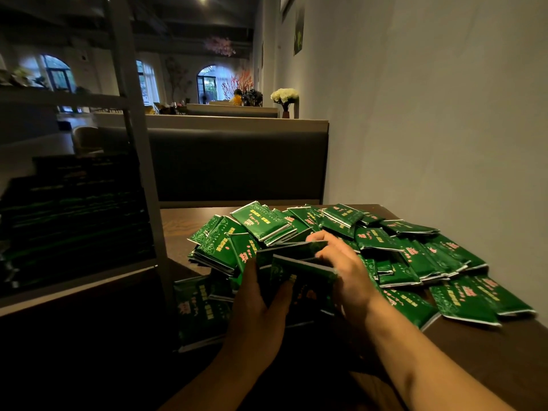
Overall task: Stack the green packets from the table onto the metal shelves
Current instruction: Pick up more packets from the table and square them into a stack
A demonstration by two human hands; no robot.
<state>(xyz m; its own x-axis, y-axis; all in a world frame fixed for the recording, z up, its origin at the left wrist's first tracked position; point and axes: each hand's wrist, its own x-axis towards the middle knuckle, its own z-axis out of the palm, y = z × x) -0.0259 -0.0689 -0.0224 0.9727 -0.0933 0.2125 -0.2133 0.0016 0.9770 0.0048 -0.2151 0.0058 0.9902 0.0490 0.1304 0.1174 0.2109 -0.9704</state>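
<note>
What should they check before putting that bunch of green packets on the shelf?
1. Left hand grips the held bundle: ok.
2. Right hand steadies the bundle's far side: ok.
3. Bundle edges lined up: not ok, packets sit staggered.
4. Room on the metal shelf above the stacked packets: cannot tell, too dark.
5. More packets left in the pile on the table: ok, plenty.

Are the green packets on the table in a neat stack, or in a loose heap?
Loose heap. The green packets lie overlapping at many angles across the table. Both the left hand and the right hand hold a small bundle.
</note>
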